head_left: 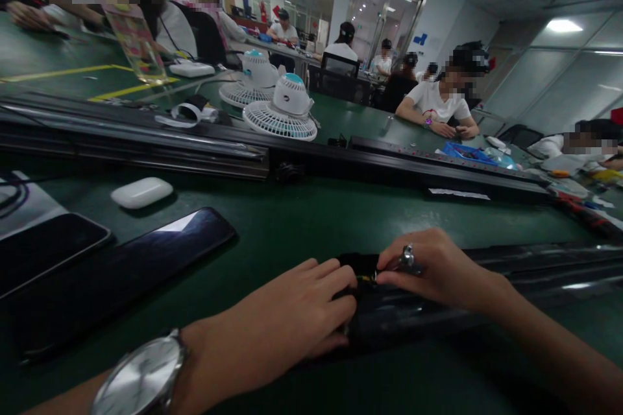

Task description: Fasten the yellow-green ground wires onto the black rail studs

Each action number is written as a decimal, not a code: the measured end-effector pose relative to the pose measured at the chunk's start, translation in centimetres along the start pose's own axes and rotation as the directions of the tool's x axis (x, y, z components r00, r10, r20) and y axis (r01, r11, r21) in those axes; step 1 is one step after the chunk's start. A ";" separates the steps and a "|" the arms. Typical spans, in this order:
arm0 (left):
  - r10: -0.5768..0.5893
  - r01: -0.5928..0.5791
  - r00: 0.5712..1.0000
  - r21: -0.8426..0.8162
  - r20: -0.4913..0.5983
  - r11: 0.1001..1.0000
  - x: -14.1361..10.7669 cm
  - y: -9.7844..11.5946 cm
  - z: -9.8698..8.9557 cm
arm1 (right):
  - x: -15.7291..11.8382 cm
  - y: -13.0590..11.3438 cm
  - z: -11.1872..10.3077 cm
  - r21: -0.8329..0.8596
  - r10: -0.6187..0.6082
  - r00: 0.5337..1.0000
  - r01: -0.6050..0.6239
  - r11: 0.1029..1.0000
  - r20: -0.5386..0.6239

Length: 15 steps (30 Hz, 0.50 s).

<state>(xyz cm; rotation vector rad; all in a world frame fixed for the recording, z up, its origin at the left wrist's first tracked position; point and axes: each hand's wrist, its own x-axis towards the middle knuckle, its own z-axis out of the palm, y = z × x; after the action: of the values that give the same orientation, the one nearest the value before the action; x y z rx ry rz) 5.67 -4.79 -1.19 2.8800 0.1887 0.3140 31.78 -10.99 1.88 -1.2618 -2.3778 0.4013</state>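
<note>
A long black rail [409,314], partly wrapped in shiny film, lies across the green table in front of me. My left hand [311,301] is closed on the rail's near left end, fingers curled over it. At that same end my right hand [433,266], with a ring on one finger, pinches something small with thumb and forefinger. A short yellow-green bit, perhaps a wire [365,278], shows between the two hands. What exactly the right fingertips grip is too small and dark to make out.
A dark phone [131,272] and a white earbuds case [142,192] lie to the left. Long black rails [311,159] run across the table beyond my hands. Behind them stand two white fans [281,107] and a clear bottle [139,45]. Co-workers sit around the table.
</note>
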 end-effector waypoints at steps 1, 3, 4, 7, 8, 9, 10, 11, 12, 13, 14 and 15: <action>0.001 -0.001 1.000 0.003 0.002 1.000 0.0 0.0 -0.1 | 0.0 -0.1 -0.1 -0.014 -0.005 1.000 0.005 1.000 0.021; 0.004 -0.004 1.000 0.004 0.008 1.000 0.0 0.1 -0.2 | -0.1 -0.2 -0.7 -0.036 -0.009 0.997 0.012 0.999 0.072; 0.006 -0.006 1.000 0.003 0.008 1.000 0.0 0.1 -0.2 | -0.1 -0.2 -1.0 -0.042 -0.015 0.995 0.019 0.999 0.103; 0.003 -0.003 1.000 -0.001 0.008 1.000 0.0 0.2 -0.4 | -0.3 -0.5 -2.0 -0.040 -0.039 0.980 0.048 0.998 0.195; 0.005 -0.005 1.000 0.003 0.012 1.000 0.0 0.2 -0.4 | -0.4 -0.6 -2.3 -0.038 -0.043 0.979 0.051 0.998 0.199; 0.009 -0.009 1.000 0.009 0.015 1.000 0.0 0.3 -0.4 | -0.4 -0.7 -2.4 -0.043 -0.038 0.982 0.046 0.998 0.184; 0.013 -0.013 1.000 0.014 0.015 1.000 0.0 0.3 -0.5 | -0.4 -0.7 -2.5 -0.049 -0.029 0.988 0.037 0.998 0.153; 0.017 -0.017 1.000 0.016 0.009 1.000 0.0 0.3 -0.4 | -0.4 -0.7 -2.4 -0.054 -0.015 0.993 0.022 0.998 0.117; 0.019 -0.019 1.000 0.014 0.002 1.000 0.0 0.3 -0.4 | -0.4 -0.7 -2.3 -0.056 -0.002 0.997 0.007 0.998 0.080; 0.019 -0.019 1.000 0.008 -0.006 1.000 0.0 0.2 -0.3 | -0.4 -0.6 -2.2 -0.054 0.013 0.999 -0.011 0.998 0.051; 0.018 -0.018 1.000 -0.001 -0.011 1.000 0.0 0.2 -0.3 | -0.4 -0.5 -2.0 -0.049 0.028 0.999 -0.026 0.998 0.032; 0.017 -0.017 1.000 -0.011 -0.012 1.000 -0.1 0.1 -0.2 | -0.4 -0.5 -1.8 -0.043 0.039 0.999 -0.038 0.998 0.019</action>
<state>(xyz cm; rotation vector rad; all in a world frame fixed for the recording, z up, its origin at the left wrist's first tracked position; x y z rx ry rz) 5.57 -4.88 -0.97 2.8707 0.1642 0.3342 32.52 -11.44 3.60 -1.3310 -2.3935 0.3778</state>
